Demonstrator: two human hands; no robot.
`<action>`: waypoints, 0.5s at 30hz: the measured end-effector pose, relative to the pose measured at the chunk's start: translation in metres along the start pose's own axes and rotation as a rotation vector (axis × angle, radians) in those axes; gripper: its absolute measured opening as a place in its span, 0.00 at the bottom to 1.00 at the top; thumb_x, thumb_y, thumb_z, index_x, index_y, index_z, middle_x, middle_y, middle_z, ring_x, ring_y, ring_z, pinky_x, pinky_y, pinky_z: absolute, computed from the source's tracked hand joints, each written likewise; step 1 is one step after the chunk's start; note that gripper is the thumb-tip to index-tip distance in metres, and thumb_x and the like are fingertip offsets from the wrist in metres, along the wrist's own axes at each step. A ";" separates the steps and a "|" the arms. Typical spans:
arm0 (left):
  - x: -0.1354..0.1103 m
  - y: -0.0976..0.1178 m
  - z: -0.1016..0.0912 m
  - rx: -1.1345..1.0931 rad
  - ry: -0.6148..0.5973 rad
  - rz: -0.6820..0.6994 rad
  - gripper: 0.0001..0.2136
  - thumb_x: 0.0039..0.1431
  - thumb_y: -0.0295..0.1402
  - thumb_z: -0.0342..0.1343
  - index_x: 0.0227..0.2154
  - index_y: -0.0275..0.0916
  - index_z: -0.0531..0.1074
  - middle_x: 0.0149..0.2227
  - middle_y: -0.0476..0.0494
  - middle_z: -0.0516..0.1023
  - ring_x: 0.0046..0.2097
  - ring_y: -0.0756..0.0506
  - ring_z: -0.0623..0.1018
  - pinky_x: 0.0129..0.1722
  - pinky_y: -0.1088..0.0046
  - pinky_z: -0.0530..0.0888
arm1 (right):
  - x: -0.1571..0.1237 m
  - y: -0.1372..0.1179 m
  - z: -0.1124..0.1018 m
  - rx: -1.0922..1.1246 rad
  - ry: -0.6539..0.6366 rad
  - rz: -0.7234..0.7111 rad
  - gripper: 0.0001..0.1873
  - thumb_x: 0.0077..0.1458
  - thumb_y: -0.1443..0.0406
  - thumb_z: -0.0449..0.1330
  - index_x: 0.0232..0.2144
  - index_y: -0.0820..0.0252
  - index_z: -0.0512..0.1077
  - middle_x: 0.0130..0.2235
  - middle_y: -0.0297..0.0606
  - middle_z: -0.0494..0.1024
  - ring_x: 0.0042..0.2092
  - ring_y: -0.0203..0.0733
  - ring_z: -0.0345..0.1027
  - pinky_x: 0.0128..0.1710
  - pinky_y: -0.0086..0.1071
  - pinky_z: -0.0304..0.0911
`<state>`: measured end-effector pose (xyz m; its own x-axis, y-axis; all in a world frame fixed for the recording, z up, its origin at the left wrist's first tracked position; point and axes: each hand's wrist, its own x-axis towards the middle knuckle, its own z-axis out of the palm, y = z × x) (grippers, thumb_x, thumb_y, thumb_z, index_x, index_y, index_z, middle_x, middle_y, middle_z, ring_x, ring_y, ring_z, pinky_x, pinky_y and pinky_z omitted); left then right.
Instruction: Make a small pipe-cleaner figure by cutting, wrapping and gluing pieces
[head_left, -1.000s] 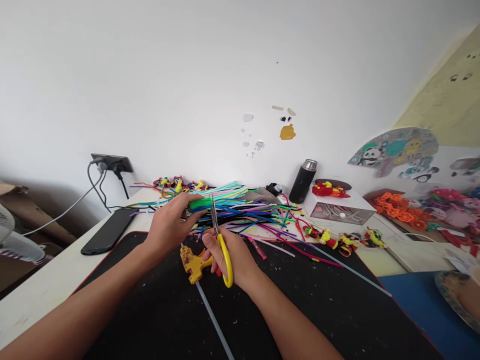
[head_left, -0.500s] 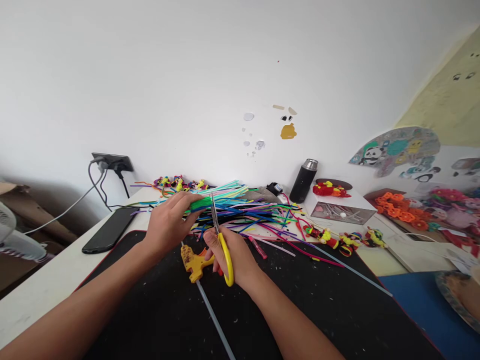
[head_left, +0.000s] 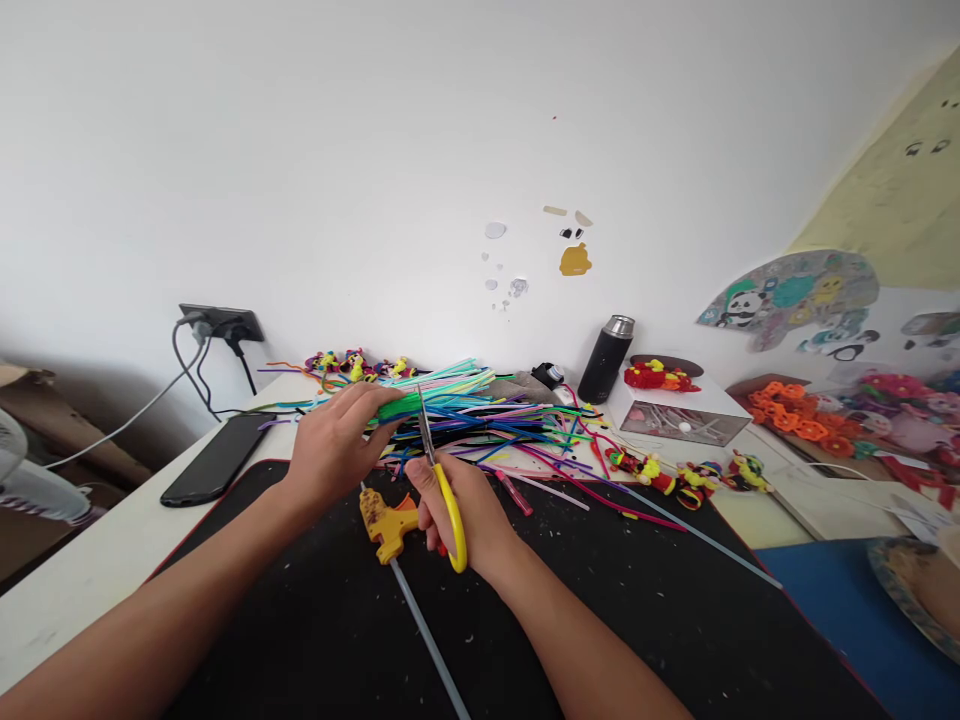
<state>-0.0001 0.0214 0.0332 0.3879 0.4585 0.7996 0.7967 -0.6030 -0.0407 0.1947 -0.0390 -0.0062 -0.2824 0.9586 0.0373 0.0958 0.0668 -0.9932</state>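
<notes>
My left hand [head_left: 337, 445] grips the near end of a bright green pipe cleaner [head_left: 399, 405] at the edge of a big pile of coloured pipe cleaners [head_left: 487, 420]. My right hand [head_left: 461, 510] holds yellow-handled scissors [head_left: 442, 480], with the blades pointing up beside the green piece. A yellow glue gun [head_left: 386, 520] lies on the black mat [head_left: 675, 620] just under my hands, with a clear glue stick [head_left: 427, 635] trailing toward me.
A black phone [head_left: 217, 458] lies left on the white table, below a wall socket with cables [head_left: 217, 325]. A black flask [head_left: 609, 360], a white box [head_left: 679, 415] and small pipe-cleaner figures [head_left: 675, 478] stand right. A blue surface [head_left: 840, 610] is at the near right.
Both hands stay almost where they were. The scissors have tipped slightly and my right fingers have shifted on the handles.
</notes>
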 end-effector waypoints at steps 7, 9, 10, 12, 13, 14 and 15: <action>0.001 0.001 0.000 -0.002 -0.006 -0.019 0.08 0.73 0.36 0.57 0.49 0.41 0.76 0.45 0.40 0.85 0.45 0.40 0.85 0.41 0.68 0.77 | -0.001 -0.006 -0.001 -0.028 0.016 0.002 0.33 0.61 0.32 0.56 0.31 0.53 0.66 0.17 0.25 0.67 0.13 0.35 0.63 0.13 0.24 0.53; 0.001 0.001 -0.001 -0.002 -0.006 -0.019 0.08 0.73 0.37 0.57 0.49 0.42 0.77 0.44 0.41 0.85 0.45 0.40 0.85 0.40 0.68 0.77 | -0.001 -0.007 -0.001 -0.025 0.023 0.013 0.33 0.60 0.32 0.57 0.31 0.53 0.67 0.17 0.25 0.66 0.13 0.35 0.63 0.12 0.25 0.52; 0.001 0.001 -0.001 0.000 -0.005 -0.020 0.08 0.73 0.37 0.57 0.48 0.42 0.77 0.44 0.41 0.85 0.45 0.40 0.85 0.40 0.68 0.77 | -0.001 -0.008 -0.001 -0.020 0.025 0.022 0.33 0.60 0.32 0.58 0.32 0.54 0.67 0.17 0.25 0.66 0.13 0.36 0.63 0.12 0.25 0.51; 0.002 0.002 0.000 -0.002 -0.006 -0.027 0.08 0.73 0.37 0.57 0.48 0.42 0.77 0.43 0.41 0.86 0.44 0.40 0.85 0.39 0.68 0.76 | -0.001 -0.008 -0.001 -0.013 0.027 0.041 0.33 0.59 0.32 0.58 0.32 0.54 0.69 0.17 0.25 0.66 0.13 0.36 0.63 0.11 0.25 0.50; 0.001 0.002 0.000 -0.006 -0.009 -0.034 0.08 0.72 0.37 0.57 0.48 0.42 0.77 0.43 0.41 0.86 0.44 0.40 0.85 0.38 0.68 0.76 | -0.001 -0.007 -0.001 -0.016 0.029 0.049 0.33 0.59 0.31 0.58 0.33 0.54 0.70 0.17 0.25 0.66 0.13 0.36 0.63 0.11 0.25 0.50; 0.001 0.002 0.000 -0.010 -0.012 -0.045 0.08 0.72 0.37 0.57 0.47 0.42 0.77 0.43 0.41 0.86 0.44 0.40 0.85 0.38 0.68 0.76 | 0.000 -0.007 -0.001 -0.023 0.031 0.054 0.33 0.59 0.31 0.58 0.33 0.54 0.70 0.17 0.25 0.66 0.13 0.36 0.63 0.11 0.26 0.50; 0.001 0.002 0.000 -0.015 -0.015 -0.059 0.08 0.72 0.37 0.58 0.47 0.42 0.77 0.43 0.41 0.86 0.43 0.40 0.85 0.38 0.69 0.76 | 0.000 -0.007 -0.001 -0.033 0.031 0.056 0.34 0.60 0.31 0.57 0.34 0.54 0.70 0.17 0.25 0.66 0.13 0.36 0.63 0.11 0.26 0.51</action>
<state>0.0024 0.0208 0.0338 0.3474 0.5037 0.7910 0.8116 -0.5840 0.0153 0.1952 -0.0393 0.0006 -0.2460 0.9692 -0.0140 0.1423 0.0219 -0.9896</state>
